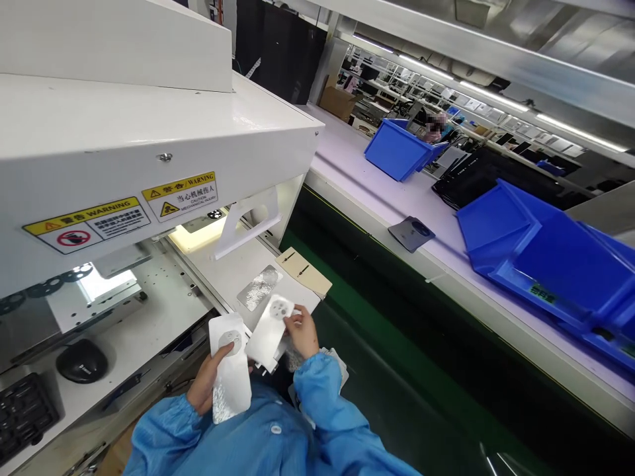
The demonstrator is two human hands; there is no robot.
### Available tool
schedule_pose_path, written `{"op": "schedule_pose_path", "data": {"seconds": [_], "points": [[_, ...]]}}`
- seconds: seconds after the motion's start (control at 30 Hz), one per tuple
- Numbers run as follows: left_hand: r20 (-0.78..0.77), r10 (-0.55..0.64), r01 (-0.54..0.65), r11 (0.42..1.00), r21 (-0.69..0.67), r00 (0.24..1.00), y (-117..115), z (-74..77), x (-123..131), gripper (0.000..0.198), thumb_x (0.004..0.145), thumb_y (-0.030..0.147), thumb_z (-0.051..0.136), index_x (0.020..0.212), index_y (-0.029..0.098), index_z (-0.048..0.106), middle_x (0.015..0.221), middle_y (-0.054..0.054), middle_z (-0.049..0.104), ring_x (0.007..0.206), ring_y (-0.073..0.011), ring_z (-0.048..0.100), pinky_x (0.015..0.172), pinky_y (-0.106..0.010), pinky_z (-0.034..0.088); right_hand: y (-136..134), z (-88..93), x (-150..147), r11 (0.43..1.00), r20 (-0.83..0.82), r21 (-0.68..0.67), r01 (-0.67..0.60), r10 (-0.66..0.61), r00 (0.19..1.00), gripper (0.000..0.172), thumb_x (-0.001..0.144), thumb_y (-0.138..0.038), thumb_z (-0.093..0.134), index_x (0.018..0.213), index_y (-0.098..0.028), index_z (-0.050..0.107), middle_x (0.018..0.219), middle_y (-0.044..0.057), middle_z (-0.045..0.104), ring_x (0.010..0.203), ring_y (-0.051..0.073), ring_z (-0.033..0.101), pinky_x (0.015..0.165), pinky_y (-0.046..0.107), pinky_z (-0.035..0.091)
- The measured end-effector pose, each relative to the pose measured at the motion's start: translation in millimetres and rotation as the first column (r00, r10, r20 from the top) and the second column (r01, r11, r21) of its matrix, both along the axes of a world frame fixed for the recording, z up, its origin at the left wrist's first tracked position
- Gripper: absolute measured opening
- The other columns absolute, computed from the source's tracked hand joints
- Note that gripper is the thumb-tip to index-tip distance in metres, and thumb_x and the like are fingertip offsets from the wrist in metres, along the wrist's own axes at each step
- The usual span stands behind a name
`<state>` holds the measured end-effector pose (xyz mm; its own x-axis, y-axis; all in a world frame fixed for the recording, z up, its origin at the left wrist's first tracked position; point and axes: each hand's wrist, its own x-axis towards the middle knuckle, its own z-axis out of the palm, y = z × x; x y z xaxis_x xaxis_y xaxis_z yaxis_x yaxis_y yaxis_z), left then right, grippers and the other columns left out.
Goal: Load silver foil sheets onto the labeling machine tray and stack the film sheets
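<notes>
My left hand (204,383) grips a white panel (232,380) with a round perforated patch near its top and a shiny textured lower end; the thumb lies on its face. Just to the right, my right hand (301,330) pinches the upper right edge of a second white panel (268,334), which is tilted and has a similar round patch. Behind it a silvery patterned panel (258,288) lies flat on the white machine ledge (211,264). Beside that is a cream block (303,272) with dark slots.
A white machine (268,145) with warning labels overhangs the left. A black mouse (82,361) and keyboard (24,416) sit at lower left. Across the green floor, a long bench (347,168) holds blue bins (397,151) and a dark panel (411,233). A person (434,125) is far back.
</notes>
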<state>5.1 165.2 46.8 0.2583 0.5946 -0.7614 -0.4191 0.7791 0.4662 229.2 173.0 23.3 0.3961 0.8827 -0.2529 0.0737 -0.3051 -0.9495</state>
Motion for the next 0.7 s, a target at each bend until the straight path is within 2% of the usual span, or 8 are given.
{"op": "schedule_pose_path", "data": {"seconds": [0.07,0.13,0.23,0.33,0.43,0.53,0.6,0.7], "points": [[0.028,-0.012,0.012,1.000,0.010,1.000,0.1,-1.8,-8.6,0.037,0.089,0.024,0.061,0.121,0.006,0.060,0.096,-0.018,0.074,0.082,-0.0315,0.073,0.070,-0.039,0.061,8.3,-5.7,25.9,0.991,0.030,-0.016,0.134,-0.134,0.991,0.050,0.074,-0.037,0.065,0.117,-0.018,0.048,0.065,-0.006,0.056,0.054,0.017,0.063,0.055,0.031,0.057],[0.028,-0.019,0.019,1.000,0.017,0.999,0.4,-2.4,-17.2,0.037,0.090,0.027,0.060,0.121,0.006,0.060,0.100,-0.019,0.073,0.081,-0.0309,0.073,0.070,-0.039,0.061,14.0,-8.4,44.9,0.977,0.055,-0.026,0.213,-0.211,0.976,0.054,0.076,-0.035,0.063,0.123,-0.016,0.045,0.065,-0.005,0.057,0.057,0.018,0.064,0.057,0.032,0.057],[0.027,-0.023,0.023,1.000,-0.009,0.999,0.2,0.0,-23.6,0.039,0.091,0.029,0.058,0.121,0.005,0.060,0.099,-0.019,0.072,0.077,-0.0295,0.072,0.069,-0.038,0.061,18.8,-6.8,54.7,0.972,0.107,-0.046,0.231,-0.225,0.968,0.059,0.079,-0.032,0.059,0.133,-0.015,0.040,0.068,-0.003,0.062,0.060,0.020,0.066,0.060,0.032,0.057],[0.027,-0.010,0.010,1.000,-0.020,1.000,-0.9,4.2,-20.8,0.039,0.092,0.028,0.055,0.123,0.004,0.059,0.095,-0.019,0.073,0.074,-0.0288,0.072,0.066,-0.037,0.060,21.2,0.3,49.9,0.971,0.315,-0.100,0.219,-0.178,0.932,0.057,0.082,-0.029,0.056,0.135,-0.015,0.040,0.073,0.000,0.066,0.065,0.021,0.067,0.067,0.034,0.054],[0.013,-0.006,0.006,1.000,-0.004,1.000,-2.7,4.8,-16.2,0.041,0.091,0.026,0.056,0.126,0.005,0.056,0.092,-0.018,0.073,0.072,-0.0286,0.072,0.061,-0.036,0.060,20.9,10.1,44.6,0.961,0.583,-0.197,0.195,-0.045,0.811,0.054,0.085,-0.032,0.056,0.135,-0.016,0.043,0.081,0.005,0.069,0.082,0.027,0.067,0.075,0.036,0.048],[0.013,-0.018,0.018,1.000,0.007,1.000,-4.4,-0.9,-16.2,0.041,0.092,0.027,0.056,0.125,0.004,0.057,0.092,-0.018,0.073,0.070,-0.0282,0.072,0.060,-0.035,0.059,17.6,18.5,40.6,0.937,0.728,-0.284,0.202,0.074,0.682,0.053,0.089,-0.037,0.052,0.137,-0.017,0.043,0.091,0.010,0.068,0.084,0.029,0.065,0.072,0.037,0.044],[0.016,-0.035,0.035,0.999,0.009,0.999,-5.2,-6.3,-18.2,0.041,0.092,0.029,0.057,0.124,0.005,0.058,0.093,-0.018,0.073,0.071,-0.0287,0.072,0.062,-0.036,0.060,15.3,20.7,34.6,0.946,0.792,-0.263,0.189,0.100,0.602,0.050,0.090,-0.036,0.050,0.135,-0.016,0.045,0.099,0.013,0.066,0.087,0.029,0.063,0.074,0.037,0.043],[0.027,-0.056,0.056,0.998,0.000,0.998,-5.4,-11.0,-19.8,0.043,0.090,0.031,0.060,0.124,0.006,0.058,0.096,-0.019,0.073,0.076,-0.0303,0.073,0.066,-0.037,0.060,13.9,16.4,17.5,0.981,0.867,-0.188,0.045,0.145,0.477,0.047,0.089,-0.037,0.055,0.131,-0.017,0.051,0.113,0.015,0.061,0.104,0.030,0.056,0.086,0.039,0.040]]}}
